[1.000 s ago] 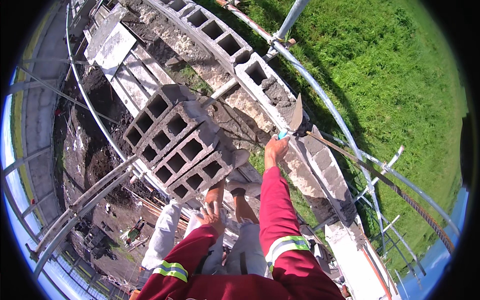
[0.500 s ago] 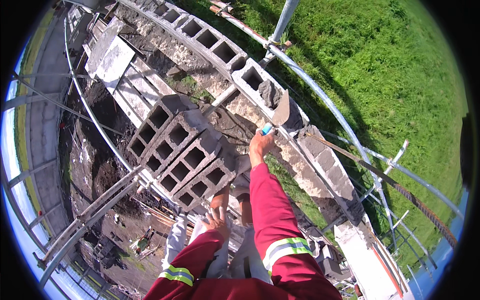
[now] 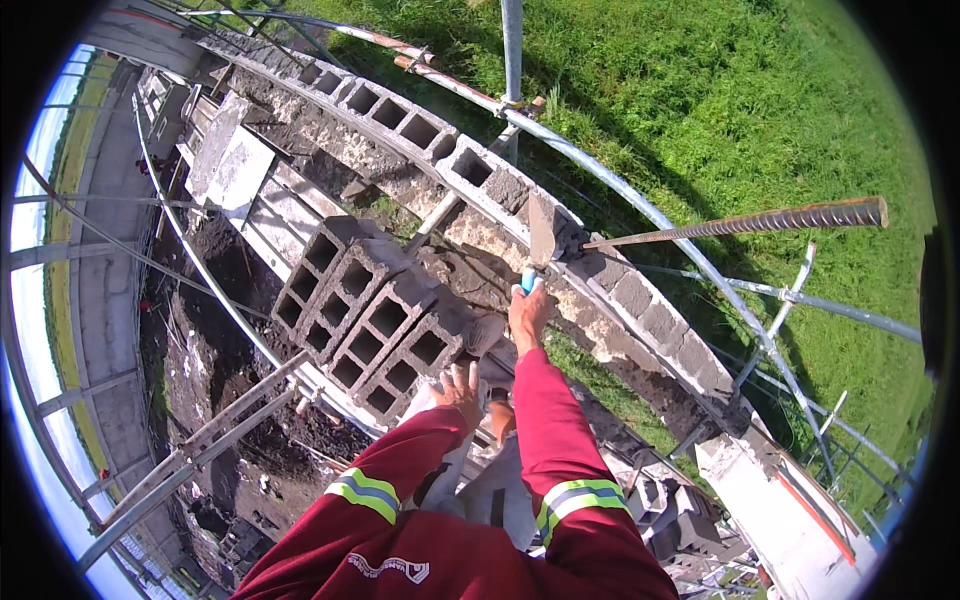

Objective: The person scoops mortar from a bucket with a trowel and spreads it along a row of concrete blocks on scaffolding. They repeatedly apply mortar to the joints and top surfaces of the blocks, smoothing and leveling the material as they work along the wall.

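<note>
Head view: got a trowel [image 3: 543, 230] gripped in the right hand [image 3: 527, 318], fingers closed round the handle just off centre toward four o'clock. Blade out between one and two o'clock, pointed, flat, dull brownish grey, tip aimed roughly at twelve. Bright blue bit of handle showing between fist and blade, pretty much the loudest colour around there. Can't tell about contact between blade and wall [image 3: 430, 157], just overlapping its near edge from up here.

Left hand [image 3: 457, 395] between six and seven o'clock, open, fingers spread, pointing up near the low end of a stack of hollow blocks [image 3: 377, 331]. Can't tell whether touching or just beside.

Stack sitting around nine o'clock: rough grey concrete, four blocks leaning side by side, square dark hollows facing up. Same sort of hollows along the wall, curving off toward eleven, with lumpy grey mortar [image 3: 508, 190] filling one near half past twelve.

Also a rusty ribbed steel bar [image 3: 770, 222] sticking out toward half past two, over a scaffold pipe [image 3: 640, 203] and bright green grass [image 3: 780, 130].
</note>
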Motion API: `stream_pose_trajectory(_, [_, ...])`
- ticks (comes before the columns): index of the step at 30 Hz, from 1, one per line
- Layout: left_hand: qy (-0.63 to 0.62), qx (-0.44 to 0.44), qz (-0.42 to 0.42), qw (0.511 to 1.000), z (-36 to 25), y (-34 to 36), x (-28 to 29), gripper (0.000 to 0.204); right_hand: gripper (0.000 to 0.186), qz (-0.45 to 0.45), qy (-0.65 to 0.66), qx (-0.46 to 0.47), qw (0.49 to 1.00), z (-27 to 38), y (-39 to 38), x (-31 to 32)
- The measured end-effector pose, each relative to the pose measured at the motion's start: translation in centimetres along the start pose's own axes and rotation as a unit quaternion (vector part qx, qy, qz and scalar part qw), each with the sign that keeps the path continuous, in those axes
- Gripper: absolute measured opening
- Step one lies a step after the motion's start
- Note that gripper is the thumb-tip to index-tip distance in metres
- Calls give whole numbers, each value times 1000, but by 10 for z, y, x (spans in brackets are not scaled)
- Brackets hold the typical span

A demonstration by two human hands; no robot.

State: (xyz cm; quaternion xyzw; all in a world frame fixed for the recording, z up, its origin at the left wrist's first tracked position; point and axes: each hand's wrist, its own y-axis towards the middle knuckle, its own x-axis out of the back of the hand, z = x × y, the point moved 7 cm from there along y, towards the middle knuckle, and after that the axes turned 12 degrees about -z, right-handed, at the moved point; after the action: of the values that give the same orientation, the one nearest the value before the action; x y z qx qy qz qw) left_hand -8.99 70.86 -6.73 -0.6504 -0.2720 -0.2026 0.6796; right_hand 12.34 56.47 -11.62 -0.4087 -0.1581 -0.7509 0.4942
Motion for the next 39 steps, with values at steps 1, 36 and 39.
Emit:
stream_pose_trajectory(1, [24, -11, 3, 1000, -14, 14, 6, 120, 39, 16, -30, 3, 999, -36, -16, 31])
stream_pose_trajectory(36, [383, -399, -26, 833, -226, 100, -47, 111, 51, -202, -159, -658, 708, -838, -616, -16])
stream_pose_trajectory(39, [402, -399, -21, 824, -228, 93, -50, 113, 48, -117, -124, -650, 741, -794, -625, -35])
